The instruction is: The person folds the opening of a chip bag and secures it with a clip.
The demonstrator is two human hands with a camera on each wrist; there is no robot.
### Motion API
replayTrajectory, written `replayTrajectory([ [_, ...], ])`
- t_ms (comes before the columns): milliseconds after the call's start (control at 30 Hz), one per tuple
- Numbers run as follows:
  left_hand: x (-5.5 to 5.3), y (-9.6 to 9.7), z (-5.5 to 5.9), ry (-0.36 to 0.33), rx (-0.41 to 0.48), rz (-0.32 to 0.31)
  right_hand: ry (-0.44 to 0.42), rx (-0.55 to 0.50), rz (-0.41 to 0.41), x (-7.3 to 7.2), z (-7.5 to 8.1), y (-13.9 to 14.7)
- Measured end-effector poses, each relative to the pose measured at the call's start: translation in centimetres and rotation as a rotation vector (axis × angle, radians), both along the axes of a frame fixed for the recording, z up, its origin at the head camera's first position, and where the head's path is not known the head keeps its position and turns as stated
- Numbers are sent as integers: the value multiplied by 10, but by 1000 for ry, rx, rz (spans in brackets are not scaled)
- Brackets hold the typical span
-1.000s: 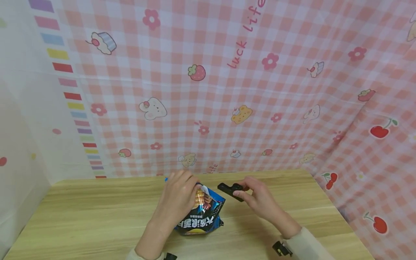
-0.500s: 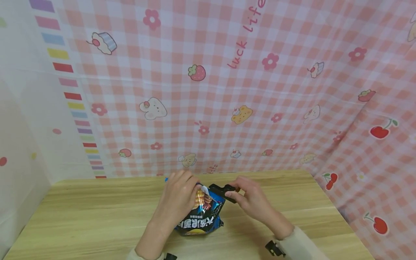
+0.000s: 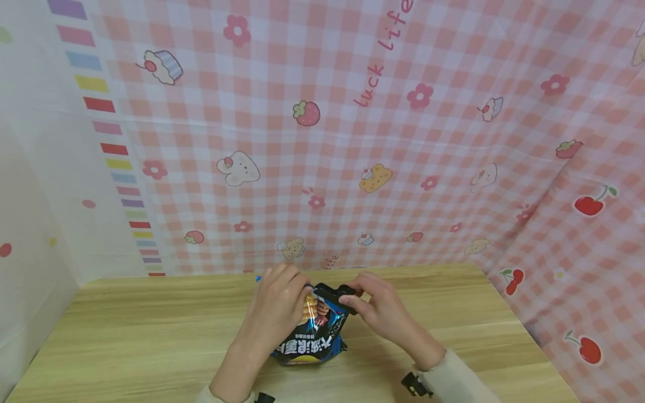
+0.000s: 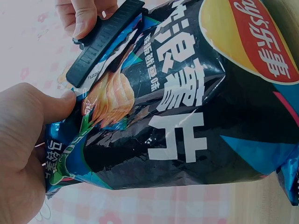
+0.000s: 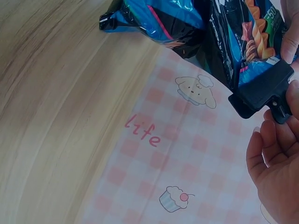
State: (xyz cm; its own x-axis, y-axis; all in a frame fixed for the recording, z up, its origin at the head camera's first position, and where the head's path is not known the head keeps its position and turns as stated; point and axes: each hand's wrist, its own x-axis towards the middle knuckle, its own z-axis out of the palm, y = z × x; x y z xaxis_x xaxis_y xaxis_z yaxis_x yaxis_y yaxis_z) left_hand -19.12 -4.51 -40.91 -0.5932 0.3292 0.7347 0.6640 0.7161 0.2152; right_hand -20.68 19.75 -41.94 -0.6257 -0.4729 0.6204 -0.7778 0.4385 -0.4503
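Note:
A black and blue chip bag [image 3: 308, 341] stands on the table, its upper edge folded over. My left hand [image 3: 277, 305] pinches the left part of that folded edge; in the left wrist view its thumb [image 4: 63, 105] presses on the bag [image 4: 187, 140]. A wide black clip [image 3: 330, 295] lies over the right part of the fold. My right hand [image 3: 383, 305] pinches the clip's handles between thumb and fingers. In the right wrist view the clip [image 5: 264, 88] straddles the bag's edge, close to the left thumb. Whether its jaws press fully on the bag is hard to tell.
The light wooden table [image 3: 151, 330] carries the bag. Behind it hangs a pink checked cloth [image 3: 332, 151] with printed fruit and cakes, and more cloth covers the right side. A small black device [image 3: 417, 385] sits at the right wrist.
My right hand has moved left with the clip, from beside the bag to over the folded edge. The left hand and the bag have stayed in place.

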Motion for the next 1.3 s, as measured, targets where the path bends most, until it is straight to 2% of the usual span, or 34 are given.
replayTrajectory([
  [433, 0, -2, 1, -23, -5, -23, -23, -1, -19, -1, -1, -9],
  [1033, 1, -4, 2, -16, 1, -33, -41, -25, -35, -1, 0, -19],
  [1300, 0, -5, 3, -9, -1, -38, -96, -45, -36, -1, 0, -21],
])
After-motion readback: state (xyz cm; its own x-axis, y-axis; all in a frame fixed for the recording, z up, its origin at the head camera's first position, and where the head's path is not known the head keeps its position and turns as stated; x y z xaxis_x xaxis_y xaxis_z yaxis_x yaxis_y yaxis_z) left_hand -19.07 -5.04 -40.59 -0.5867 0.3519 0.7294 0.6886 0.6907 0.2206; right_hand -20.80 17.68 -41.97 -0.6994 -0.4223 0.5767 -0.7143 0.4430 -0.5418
